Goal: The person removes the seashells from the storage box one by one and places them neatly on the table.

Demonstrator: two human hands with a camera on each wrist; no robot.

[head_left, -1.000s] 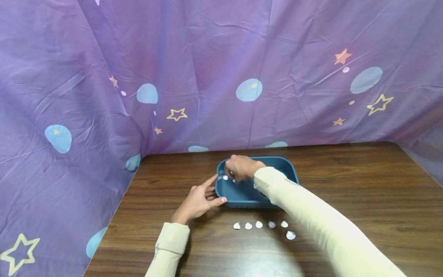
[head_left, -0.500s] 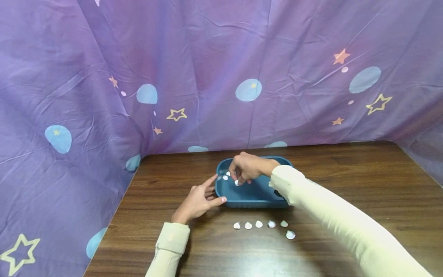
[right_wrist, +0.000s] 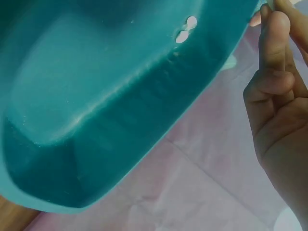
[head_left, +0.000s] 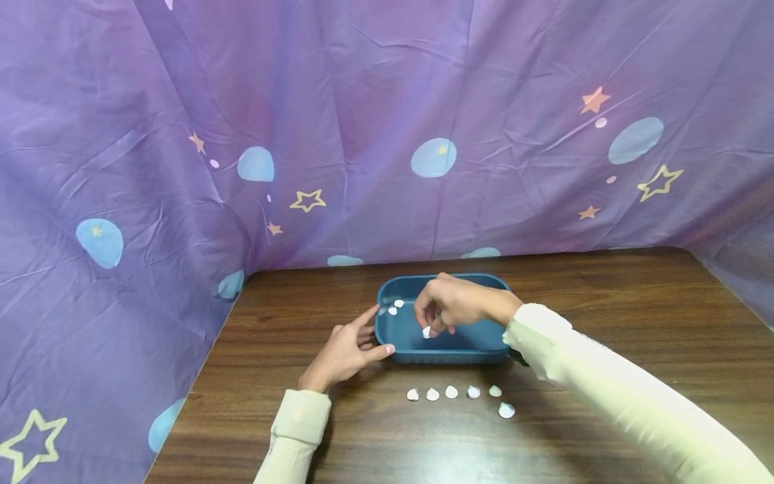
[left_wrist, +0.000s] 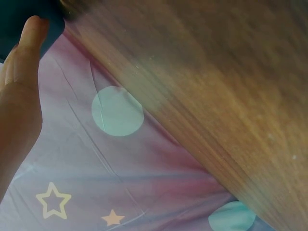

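Note:
In the head view my right hand (head_left: 453,304) pinches a small white shell-shaped piece (head_left: 426,332) between thumb and fingertips, over the inside of a blue plastic bin (head_left: 399,353). Two similar white pieces, one a little farther back (head_left: 399,304) than the other (head_left: 392,311), lie inside near the bin's left end; the right wrist view shows this pair (right_wrist: 182,36) on the bin floor. My left hand (head_left: 341,353) rests against the bin's left end, with index finger and thumb extended to its rim. The left wrist view shows only part of that hand (left_wrist: 21,106) beside the bin.
Several small white pieces lie in a row on the wooden table (head_left: 605,323) in front of the bin, with one piece (head_left: 506,410) set closer at the row's right end. A purple curtain (head_left: 363,134) hangs behind and to the left of the table.
My right hand has picked up a white piece near the bin's left end and moved right and toward me with it. The left hand stays at the rim.

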